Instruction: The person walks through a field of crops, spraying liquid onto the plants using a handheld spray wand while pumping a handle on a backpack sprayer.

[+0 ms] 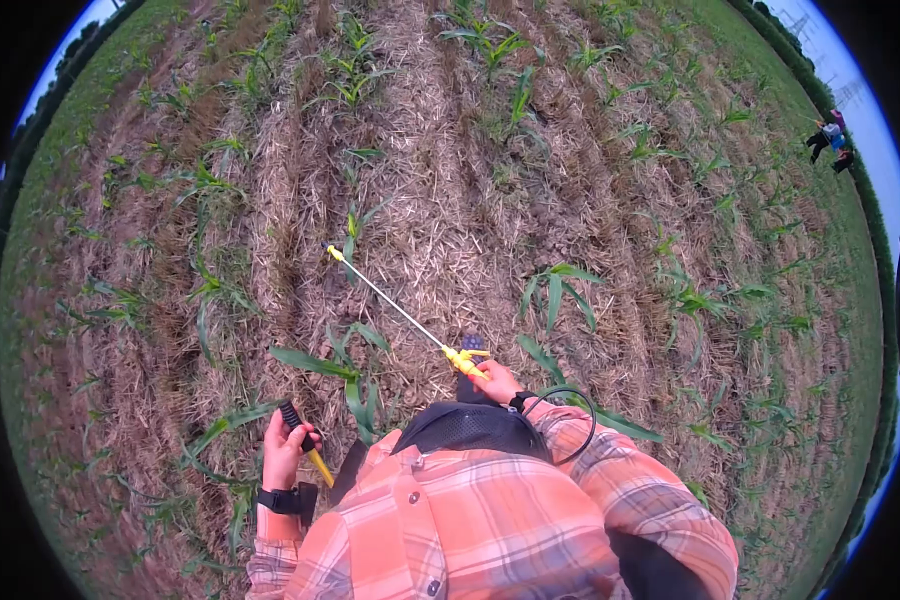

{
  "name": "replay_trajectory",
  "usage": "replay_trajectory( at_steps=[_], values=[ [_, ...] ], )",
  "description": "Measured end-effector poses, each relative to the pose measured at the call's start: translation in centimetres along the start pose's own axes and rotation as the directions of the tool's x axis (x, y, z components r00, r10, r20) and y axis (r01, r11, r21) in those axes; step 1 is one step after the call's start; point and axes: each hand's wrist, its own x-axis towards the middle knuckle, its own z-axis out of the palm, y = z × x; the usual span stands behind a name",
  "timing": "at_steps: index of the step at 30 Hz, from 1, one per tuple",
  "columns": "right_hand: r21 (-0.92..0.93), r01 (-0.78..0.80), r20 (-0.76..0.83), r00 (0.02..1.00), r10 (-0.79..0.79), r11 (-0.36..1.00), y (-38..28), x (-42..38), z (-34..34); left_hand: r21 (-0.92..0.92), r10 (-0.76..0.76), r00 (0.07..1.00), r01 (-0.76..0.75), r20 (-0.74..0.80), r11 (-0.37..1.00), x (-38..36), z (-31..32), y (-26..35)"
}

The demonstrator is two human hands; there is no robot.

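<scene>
The right hand (498,380) is clamped on the yellow grip of a spray wand (390,300), whose thin pale tube runs up and to the left to a small yellow nozzle (336,253) hanging just above a young maize plant (355,228). The wand looks light and stiff, though so long a tube would likely wobble at the tip, so the yellow grip at its near end is the sensible place to hold it. A black hose (570,400) loops from that grip back toward the plaid sleeve. The left hand (285,450) is closed round a black-handled pump lever (305,440) with a yellow shaft, near the left hip. Straw-covered rows (440,180) stretch away; other people (830,135) stand far right.
</scene>
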Motion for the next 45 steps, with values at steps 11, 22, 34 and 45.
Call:
replay_trajectory(
  at_steps=[11,22,34,45],
  values=[
    [0.273,-0.095,-0.300,0.937,0.178,0.957,0.7,7.9,-12.0,0.160,-0.005,0.995,-0.010,0.096,0.987,13.4,10.1,3.5],
    [0.493,-0.129,-0.514,0.755,0.408,0.860,2.9,12.0,-22.5,0.072,0.108,0.977,-0.123,0.185,0.990,14.1,14.7,14.1],
    [0.468,-0.180,-0.520,0.736,0.434,0.866,-5.7,20.6,-22.1,0.069,0.039,0.993,-0.047,0.116,0.996,27.5,14.0,15.4],
    [0.198,-0.117,-0.303,0.937,0.174,0.973,-17.2,30.1,-16.6,0.102,0.019,0.993,-0.032,0.119,0.994,39.7,10.7,14.9]
  ],
)
